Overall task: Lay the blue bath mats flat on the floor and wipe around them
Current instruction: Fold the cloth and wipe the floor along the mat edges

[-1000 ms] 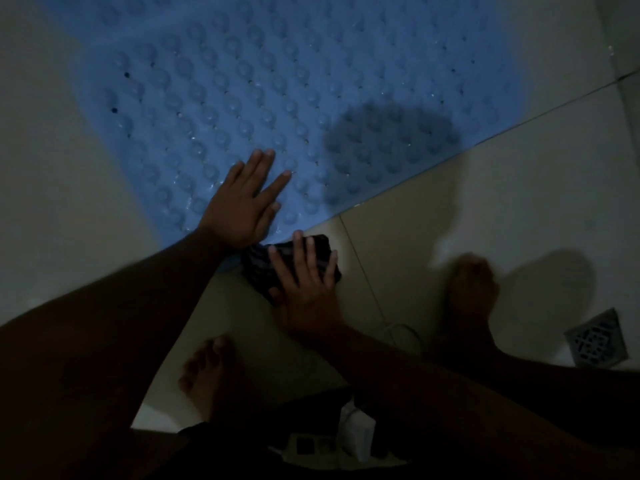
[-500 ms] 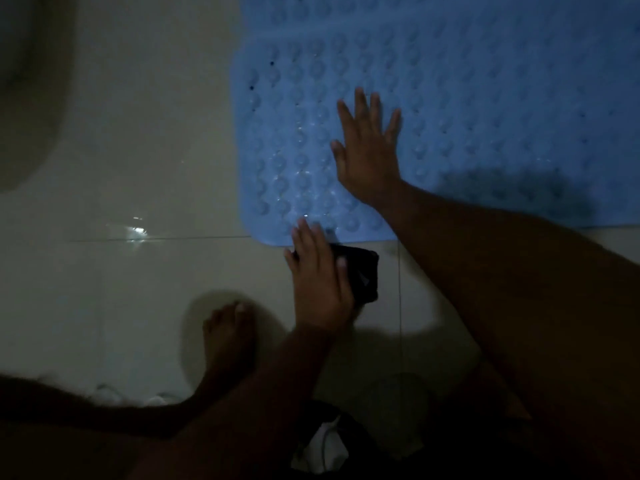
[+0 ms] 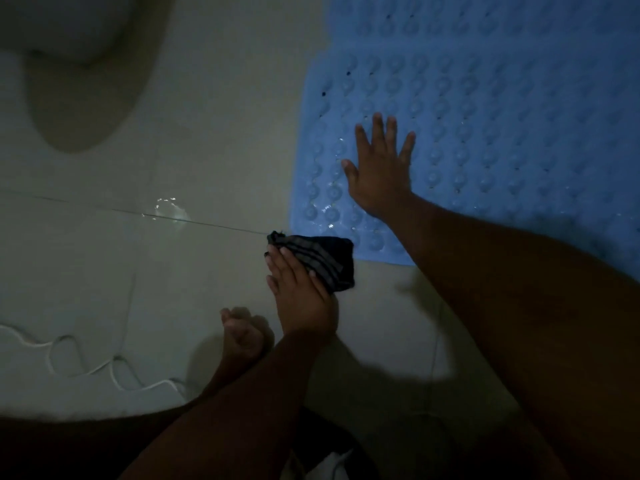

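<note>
the mat [image 3: 485, 133] lies flat on the floor [image 3: 214, 126] in the upper right of the frame; only one mat shows. our right hand [image 3: 379, 174] rests on it near its lower left corner, fingers straight and spread, gripping nothing. our left hand [image 3: 301, 296] presses a cloth [image 3: 329, 259] to the floor at that corner, fingers straight. we judge laying done here and wiping under way. a wet patch [image 3: 169, 209] at centre left remains.
</note>
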